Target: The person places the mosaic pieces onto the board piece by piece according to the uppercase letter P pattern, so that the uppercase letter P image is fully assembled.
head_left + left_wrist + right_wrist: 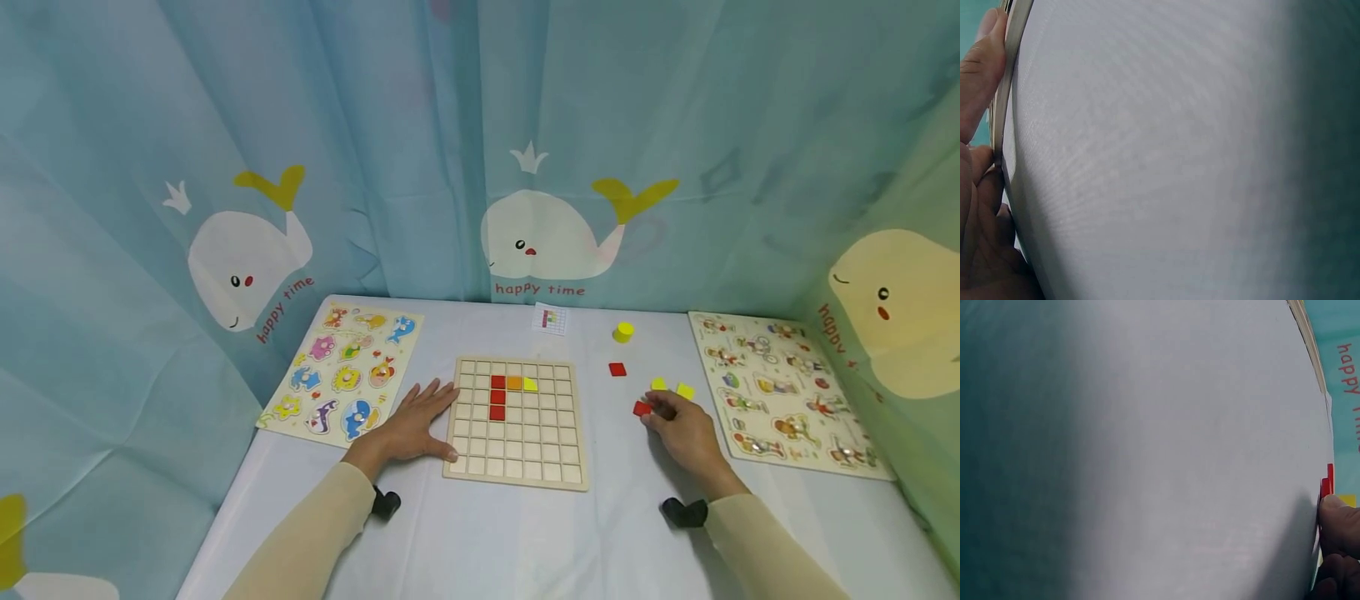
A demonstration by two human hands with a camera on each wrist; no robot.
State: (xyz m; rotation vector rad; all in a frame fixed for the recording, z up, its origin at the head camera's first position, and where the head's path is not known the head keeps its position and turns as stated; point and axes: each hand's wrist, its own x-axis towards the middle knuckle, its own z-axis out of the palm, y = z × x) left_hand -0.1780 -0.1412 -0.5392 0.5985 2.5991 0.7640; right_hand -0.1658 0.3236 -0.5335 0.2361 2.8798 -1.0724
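A wooden grid board (517,484) lies in the middle of the table. In its upper part sit three red square tiles (497,397) in a column, an orange tile (514,383) and a yellow triangular tile (530,384) to their right. My left hand (415,423) has its fingers spread at the board's left edge, thumb against the lower left corner; the left wrist view shows the thumb (982,75) at the rim. To the right of the board, my right hand (684,429) pinches a red square tile (641,408) between thumb and fingers.
Another red tile (617,369), yellow tiles (685,390) and a yellow cylindrical stack (623,332) are near the right hand. Behind the board lies a small pattern card (550,318). Picture puzzle boards stand left (307,400) and right (780,408). A whale-print curtain (420,125) surrounds the table.
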